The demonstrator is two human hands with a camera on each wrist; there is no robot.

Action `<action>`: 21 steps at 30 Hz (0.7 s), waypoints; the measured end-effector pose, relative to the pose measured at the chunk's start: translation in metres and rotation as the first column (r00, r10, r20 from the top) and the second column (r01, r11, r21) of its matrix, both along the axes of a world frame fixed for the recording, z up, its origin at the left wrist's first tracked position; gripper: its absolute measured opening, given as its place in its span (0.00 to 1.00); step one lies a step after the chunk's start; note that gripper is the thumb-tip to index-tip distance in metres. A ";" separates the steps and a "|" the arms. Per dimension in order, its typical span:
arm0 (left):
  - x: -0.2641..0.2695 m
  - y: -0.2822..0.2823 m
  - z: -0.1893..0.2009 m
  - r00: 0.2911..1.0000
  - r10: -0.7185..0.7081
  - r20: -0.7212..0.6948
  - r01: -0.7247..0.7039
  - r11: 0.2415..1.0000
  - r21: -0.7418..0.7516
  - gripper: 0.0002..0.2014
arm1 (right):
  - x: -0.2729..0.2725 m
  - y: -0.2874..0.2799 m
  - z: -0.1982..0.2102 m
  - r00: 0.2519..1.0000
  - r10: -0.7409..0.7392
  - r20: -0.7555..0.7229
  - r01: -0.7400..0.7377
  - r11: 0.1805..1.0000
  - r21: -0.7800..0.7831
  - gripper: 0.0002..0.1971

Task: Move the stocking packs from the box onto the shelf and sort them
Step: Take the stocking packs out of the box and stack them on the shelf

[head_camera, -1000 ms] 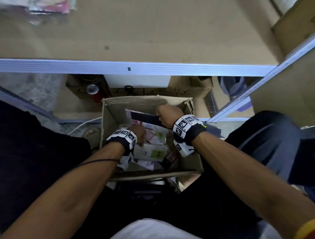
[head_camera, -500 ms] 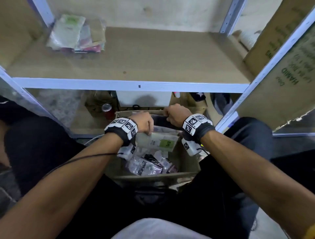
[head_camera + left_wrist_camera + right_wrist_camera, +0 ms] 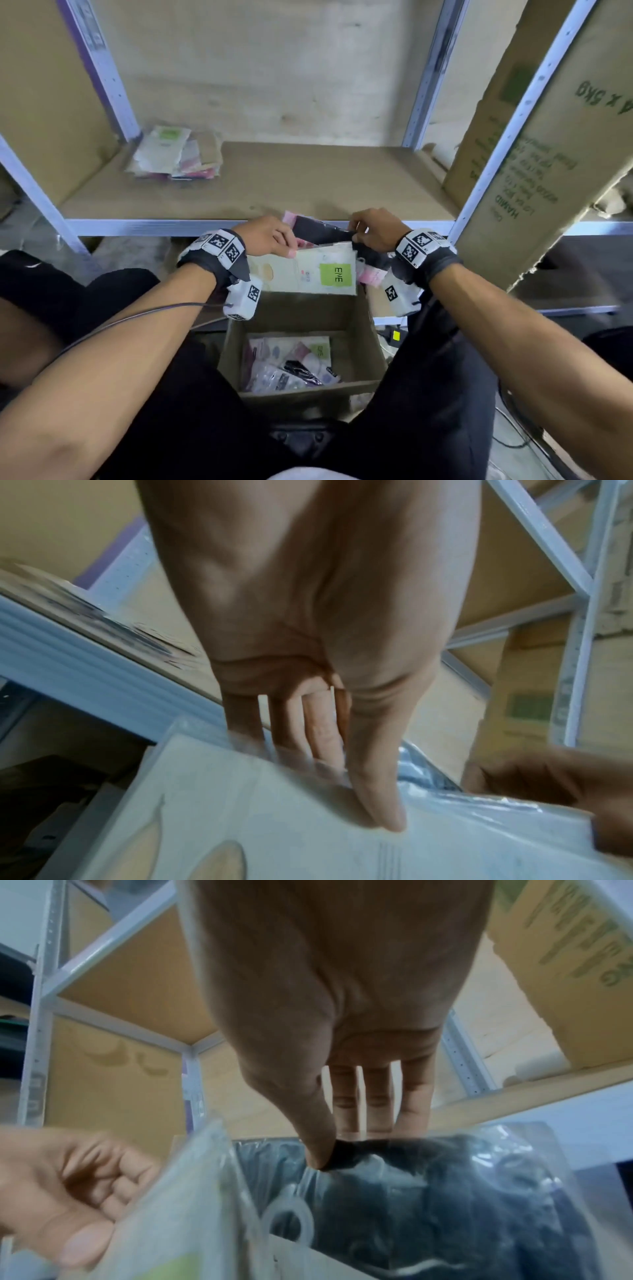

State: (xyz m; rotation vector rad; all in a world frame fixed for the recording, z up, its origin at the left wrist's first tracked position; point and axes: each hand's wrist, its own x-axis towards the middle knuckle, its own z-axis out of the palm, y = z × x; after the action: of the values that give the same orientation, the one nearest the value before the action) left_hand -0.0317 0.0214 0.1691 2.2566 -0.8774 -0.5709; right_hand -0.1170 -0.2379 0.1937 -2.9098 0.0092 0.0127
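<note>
Bundle of stocking packs (image 3: pixel 305 274) held above open box (image 3: pixel 363 346), just short of shelf (image 3: pixel 308 181) front edge. Left hand (image 3: pixel 269 236) pinched on pale pack's top corner, thumb on front face; right hand (image 3: pixel 375 231) pinched on dark pack (image 3: pixel 322 229) behind it. Two-handed grip judged needed so slippery sleeves are kept squared for transfer. More packs left in box; small pile (image 3: pixel 174 156) already laid at shelf's back left. "ENE" read on green label (image 3: pixel 336 279); "HAMID" and "x 5kg" printed on carton (image 3: pixel 534 164) at right.
</note>
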 end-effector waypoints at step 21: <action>0.049 0.036 0.049 0.689 0.497 -0.527 -0.721 0.399 -0.566 0.16 | 0.038 0.010 0.031 0.977 -0.213 -0.004 0.109 0.487 0.867 0.07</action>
State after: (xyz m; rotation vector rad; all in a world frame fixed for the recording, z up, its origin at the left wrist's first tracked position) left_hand 0.0170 0.0573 0.2181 1.4735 -0.0043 -0.0968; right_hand -0.0794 -0.2274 0.2249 -1.8520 0.2033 -0.1326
